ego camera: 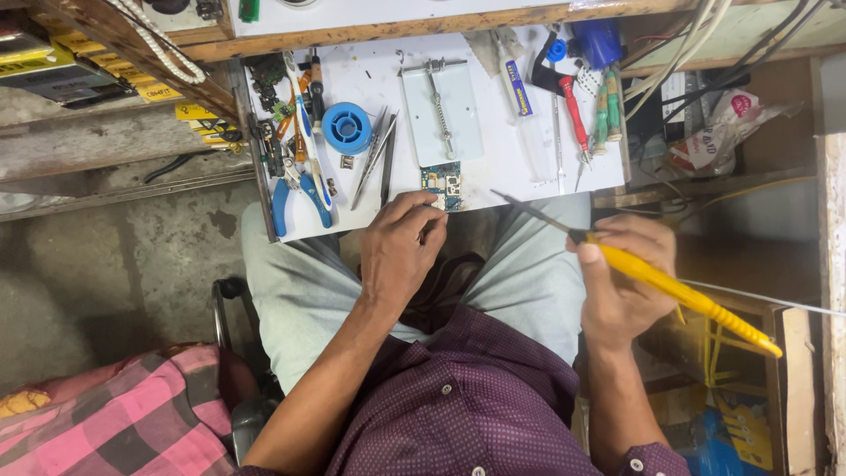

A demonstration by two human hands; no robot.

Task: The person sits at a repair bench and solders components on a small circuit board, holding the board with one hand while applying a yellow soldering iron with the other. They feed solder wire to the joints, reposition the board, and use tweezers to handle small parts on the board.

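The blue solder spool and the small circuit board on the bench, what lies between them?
In the head view, tweezers lie slanted on the white bench between the solder spool and the circuit board, which the left hand touches.

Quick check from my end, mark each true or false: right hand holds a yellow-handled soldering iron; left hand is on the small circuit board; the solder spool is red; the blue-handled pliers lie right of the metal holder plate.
1. The right hand holds a yellow-handled soldering iron. True.
2. The left hand is at the small circuit board. True; the fingers meet its near edge.
3. The solder spool is red. False; it is blue.
4. The blue-handled pliers lie right of the metal holder plate. False; they lie to its left.
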